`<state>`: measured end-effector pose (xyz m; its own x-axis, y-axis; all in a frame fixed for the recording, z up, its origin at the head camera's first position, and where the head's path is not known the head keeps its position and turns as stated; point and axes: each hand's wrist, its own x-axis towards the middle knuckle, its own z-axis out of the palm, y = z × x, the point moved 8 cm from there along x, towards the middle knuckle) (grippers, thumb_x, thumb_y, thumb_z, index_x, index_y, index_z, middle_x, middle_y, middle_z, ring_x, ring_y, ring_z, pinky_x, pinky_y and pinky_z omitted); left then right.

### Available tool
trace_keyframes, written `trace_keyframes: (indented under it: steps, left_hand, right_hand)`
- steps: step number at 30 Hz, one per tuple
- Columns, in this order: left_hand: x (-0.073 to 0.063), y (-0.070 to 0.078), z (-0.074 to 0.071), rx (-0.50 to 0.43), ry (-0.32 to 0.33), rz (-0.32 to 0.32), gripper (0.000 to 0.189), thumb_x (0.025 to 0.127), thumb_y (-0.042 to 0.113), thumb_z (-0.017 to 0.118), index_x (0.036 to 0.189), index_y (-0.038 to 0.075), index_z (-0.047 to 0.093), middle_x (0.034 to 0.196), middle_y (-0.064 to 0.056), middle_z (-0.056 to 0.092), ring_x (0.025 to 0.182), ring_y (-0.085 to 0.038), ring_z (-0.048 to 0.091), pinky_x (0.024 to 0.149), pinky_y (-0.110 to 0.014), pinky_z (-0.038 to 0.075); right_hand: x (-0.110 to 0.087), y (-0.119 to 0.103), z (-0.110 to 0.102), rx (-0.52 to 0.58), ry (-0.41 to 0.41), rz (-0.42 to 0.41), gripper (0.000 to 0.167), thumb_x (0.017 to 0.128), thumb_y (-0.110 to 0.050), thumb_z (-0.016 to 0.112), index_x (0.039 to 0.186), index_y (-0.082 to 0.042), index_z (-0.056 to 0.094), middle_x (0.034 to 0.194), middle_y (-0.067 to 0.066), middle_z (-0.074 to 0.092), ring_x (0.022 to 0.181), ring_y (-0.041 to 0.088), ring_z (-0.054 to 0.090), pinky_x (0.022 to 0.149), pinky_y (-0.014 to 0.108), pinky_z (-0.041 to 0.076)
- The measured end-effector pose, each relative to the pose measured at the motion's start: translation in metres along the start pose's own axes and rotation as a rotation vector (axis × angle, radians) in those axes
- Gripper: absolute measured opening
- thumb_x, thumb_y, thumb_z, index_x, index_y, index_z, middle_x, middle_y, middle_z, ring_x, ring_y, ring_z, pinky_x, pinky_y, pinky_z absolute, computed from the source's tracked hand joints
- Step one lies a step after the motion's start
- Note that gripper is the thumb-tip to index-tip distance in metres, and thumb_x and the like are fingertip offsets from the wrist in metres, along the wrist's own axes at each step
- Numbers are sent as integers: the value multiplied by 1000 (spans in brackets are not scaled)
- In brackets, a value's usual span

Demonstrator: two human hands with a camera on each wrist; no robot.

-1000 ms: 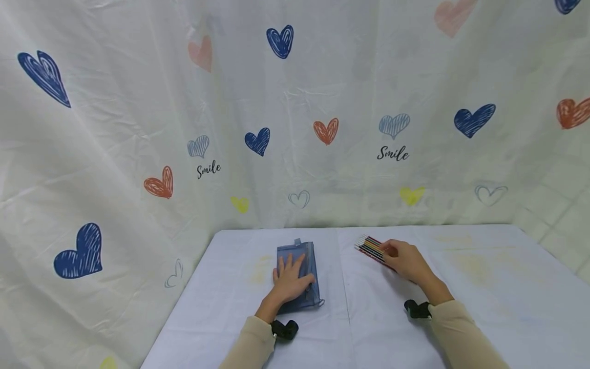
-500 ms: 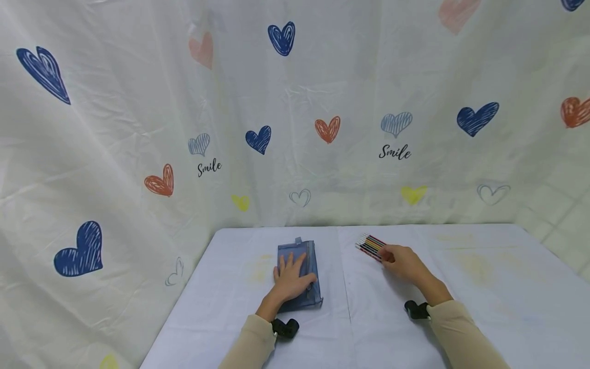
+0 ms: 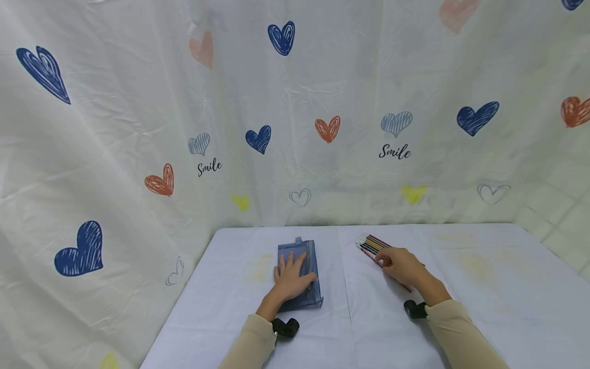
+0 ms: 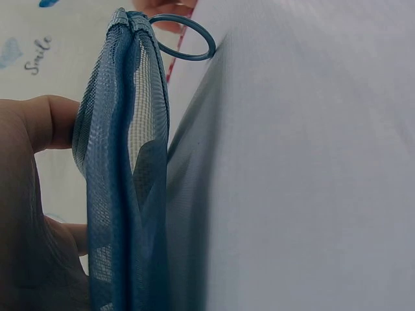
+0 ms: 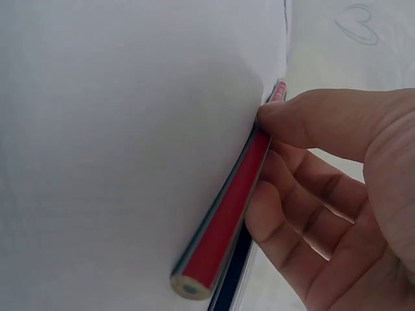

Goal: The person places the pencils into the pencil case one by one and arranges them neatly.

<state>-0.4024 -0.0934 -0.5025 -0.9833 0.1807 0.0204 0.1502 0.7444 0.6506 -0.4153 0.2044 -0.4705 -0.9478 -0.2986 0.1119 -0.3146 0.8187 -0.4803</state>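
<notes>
My left hand (image 3: 290,279) lies with spread fingers on top of a blue mesh zip pouch (image 3: 311,256) on the table. In the left wrist view the pouch (image 4: 123,194) shows edge-on, with a ring (image 4: 211,45) at its zip end. To its right a row of striped pencils (image 3: 369,244) lies slantwise, white tips toward the back. My right hand (image 3: 403,264) is over the near part of this row. In the right wrist view its thumb and fingers pinch a red-and-dark striped pencil (image 5: 227,214), whose flat end points toward the camera. A dark pencil (image 5: 233,272) lies close behind it.
A white cloth (image 3: 322,338) with a fold line covers the table. Behind and at the left hangs a white curtain (image 3: 350,66) printed with hearts. Black wrist cameras (image 3: 286,328) sit on both wrists.
My right hand has shifted slightly left and toward the near side of the pencil row, and a red pencil's end now shows below the hand. My left hand stays on the pouch.
</notes>
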Motion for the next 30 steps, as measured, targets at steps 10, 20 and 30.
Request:
trace_keyframes:
  steps: [10, 20, 30]
  left_hand:
    - [0, -1, 0, -2, -1, 0, 85, 84, 52, 61, 159, 20, 38, 170, -22, 17, 158, -49, -1, 119, -74, 2]
    - [0, 0, 0, -14, 1, 5, 87, 83, 52, 61, 159, 19, 38, 170, -22, 16, 158, -49, -2, 119, -75, 1]
    - [0, 0, 0, -14, -1, 5, 86, 83, 52, 62, 159, 20, 38, 170, -22, 17, 158, -49, -2, 119, -74, 1]
  right_hand:
    - [3, -1, 4, -52, -47, 42, 27, 82, -2, 67, 108, -10, 71, 83, 1, 64, 70, 15, 55, 61, 31, 46]
    - [0, -1, 3, -9, -63, 103, 28, 81, -3, 71, 109, -9, 68, 89, 5, 69, 76, 18, 60, 66, 36, 51]
    - [0, -4, 1, 76, -34, 113, 31, 81, -5, 71, 112, -4, 68, 87, 3, 67, 74, 16, 58, 63, 32, 48]
